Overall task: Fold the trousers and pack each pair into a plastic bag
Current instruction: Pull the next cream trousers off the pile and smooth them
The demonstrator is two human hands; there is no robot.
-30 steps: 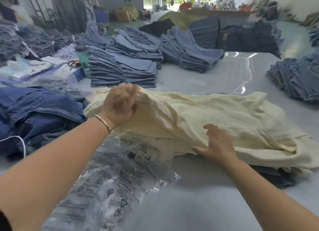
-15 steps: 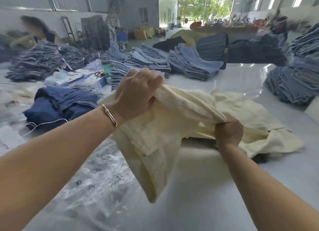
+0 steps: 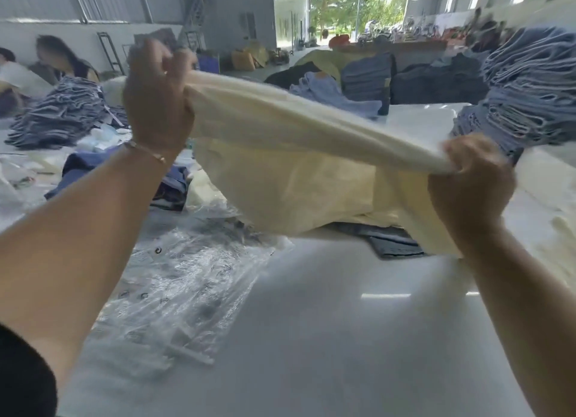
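Note:
A pair of cream trousers (image 3: 299,173) hangs stretched in the air above the white table (image 3: 343,338). My left hand (image 3: 157,105) grips one end of them, raised high at the upper left. My right hand (image 3: 470,183) grips the other end, lower and to the right. The cloth sags between my hands and its lower part drapes down toward the table. Clear plastic bags (image 3: 174,292) with printed marks lie crumpled on the table at the lower left, below my left forearm.
A dark folded garment (image 3: 392,240) lies on the table under the cream cloth. Stacks of blue jeans stand at the right (image 3: 530,89), the left (image 3: 59,117) and the far middle (image 3: 367,77). Dark blue trousers (image 3: 93,170) lie left. People sit at the far left (image 3: 59,58).
Both hands have lifted the cream trousers off the table and pulled them apart. My left hand rose high; my right hand moved out to the right. The view tilted up.

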